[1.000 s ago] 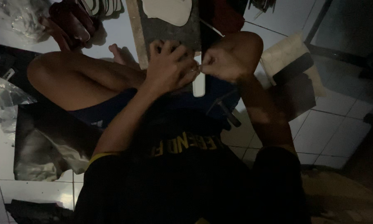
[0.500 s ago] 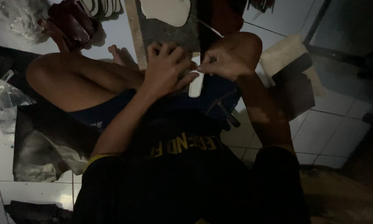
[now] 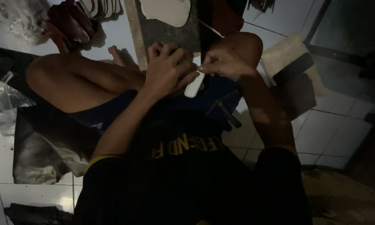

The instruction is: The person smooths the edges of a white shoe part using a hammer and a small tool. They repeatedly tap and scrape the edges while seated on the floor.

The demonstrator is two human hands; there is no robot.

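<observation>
I sit cross-legged on a tiled floor in dim light. My left hand [image 3: 166, 68] curls over a small dark piece pressed against a dark work board [image 3: 171, 31]; what it covers is mostly hidden. My right hand [image 3: 221, 64] pinches the top end of a narrow white strip [image 3: 194, 85] that hangs down between both hands. The two hands almost touch above my lap.
A pale sole-shaped cutout [image 3: 166, 10] lies on the board's far end. A wooden slat [image 3: 135, 33] runs along the board's left side. Dark reddish shoe pieces [image 3: 68, 25] sit at upper left, crumpled plastic bags [image 3: 4, 104] at left, a beige block [image 3: 285, 56] at right.
Both hands stay at the same spot; the fingers have shifted slightly around the white strip.
</observation>
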